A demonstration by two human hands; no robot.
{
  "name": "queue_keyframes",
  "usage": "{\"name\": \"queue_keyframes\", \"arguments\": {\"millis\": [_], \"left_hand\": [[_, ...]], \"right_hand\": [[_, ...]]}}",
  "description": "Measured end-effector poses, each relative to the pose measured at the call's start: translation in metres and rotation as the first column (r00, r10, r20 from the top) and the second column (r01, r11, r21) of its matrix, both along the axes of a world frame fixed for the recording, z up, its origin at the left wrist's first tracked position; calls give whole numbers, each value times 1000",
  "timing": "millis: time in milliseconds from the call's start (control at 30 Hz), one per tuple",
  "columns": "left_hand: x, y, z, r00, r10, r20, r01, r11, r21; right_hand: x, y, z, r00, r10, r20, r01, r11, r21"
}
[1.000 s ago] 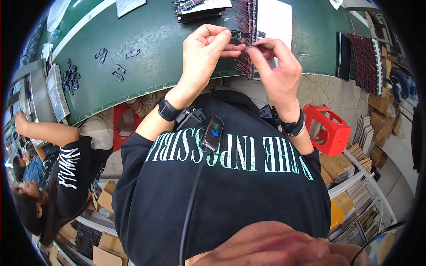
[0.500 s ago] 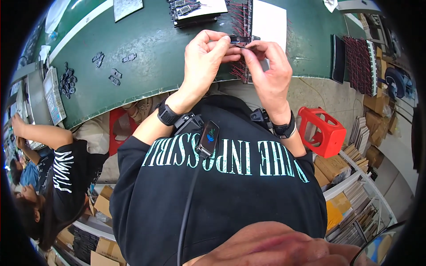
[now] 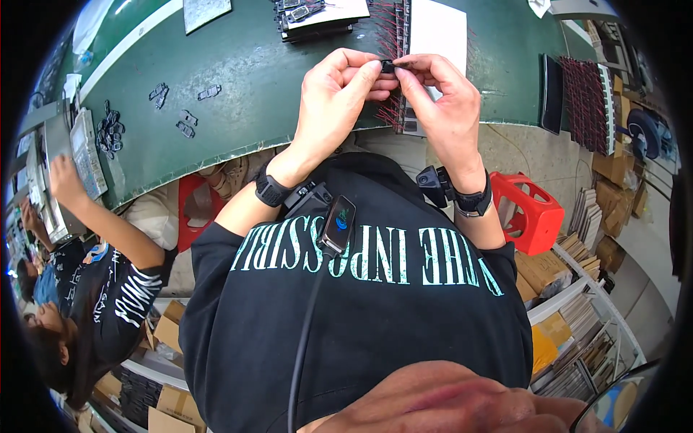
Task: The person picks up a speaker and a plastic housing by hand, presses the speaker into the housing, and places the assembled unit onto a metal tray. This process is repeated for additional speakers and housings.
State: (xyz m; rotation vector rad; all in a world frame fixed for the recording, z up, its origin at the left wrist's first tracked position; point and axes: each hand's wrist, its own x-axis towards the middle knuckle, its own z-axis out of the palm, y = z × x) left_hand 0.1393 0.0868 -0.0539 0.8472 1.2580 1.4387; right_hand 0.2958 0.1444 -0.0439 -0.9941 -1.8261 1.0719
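Over the bench [image 3: 249,79], inside its near edge, my left grip [image 3: 332,95] and right grip [image 3: 450,97] narrowly pinch a small black part [image 3: 388,66] from either side, forearms [image 3: 244,211] angled inward.

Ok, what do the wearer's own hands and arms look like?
The left hand and right hand are ungloved. A black left wristband and black right wristband each have a boxy black module beside them. The black sleeves end near the elbows, leaving the rest uncovered.
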Motion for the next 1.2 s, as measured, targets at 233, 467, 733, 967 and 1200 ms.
{"name": "queue_keyframes", "arguments": {"millis": [233, 467, 733, 967, 1200], "left_hand": [[-1, 0, -1, 997, -12, -75, 14, 1000, 22], [-1, 2, 1, 991, -6, -135, 11, 999, 37], [4, -5, 7, 977, 18, -214, -4, 998, 65], [20, -16, -2, 993, -24, -116, 23, 1000, -3], [90, -83, -7, 931, -206, -301, 181, 978, -108]], "right_hand": [[3, 6, 2, 996, 88, 6, -87, 995, -45], [4, 11, 2, 995, 96, 4, -95, 995, -30], [5, 8, 8, 989, 147, -21, -148, 978, -149], [23, -10, 7, 993, 115, -5, -115, 987, -109], [93, -103, 19, 930, -2, 369, 25, 998, -57]]}}
